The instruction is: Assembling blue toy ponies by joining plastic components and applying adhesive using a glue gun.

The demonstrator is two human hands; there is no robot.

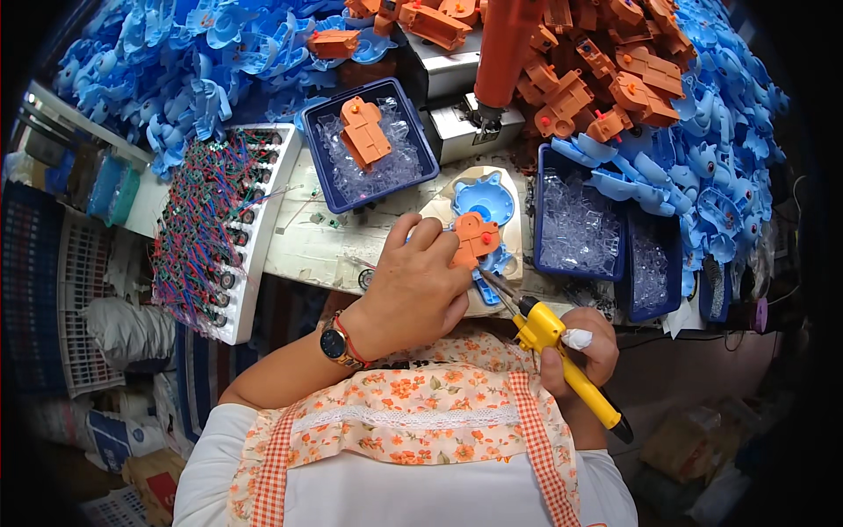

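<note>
My left hand (pixel 413 277) is closed at the near edge of the bench, its fingers on an orange plastic housing (pixel 479 237) with a red knob. Under the housing, a light blue plastic shell (pixel 485 198) rests in a pale fixture (pixel 514 224). In my right hand (pixel 587 350) is a yellow soldering gun (pixel 540 327), gripped with white wrapping around a finger. Its thin metal tip points up and left, close to the lower part of the blue shell. Whether the tip touches anything, I cannot tell.
A white tray (pixel 263 237) of wired small parts stands at left. Blue bins hold clear plastic pieces: one (pixel 424 158) behind my left hand, others (pixel 580 274) at right. Piles of blue shells (pixel 202 53) and orange housings (pixel 650 75) lie behind, around a red upright tool (pixel 507 53).
</note>
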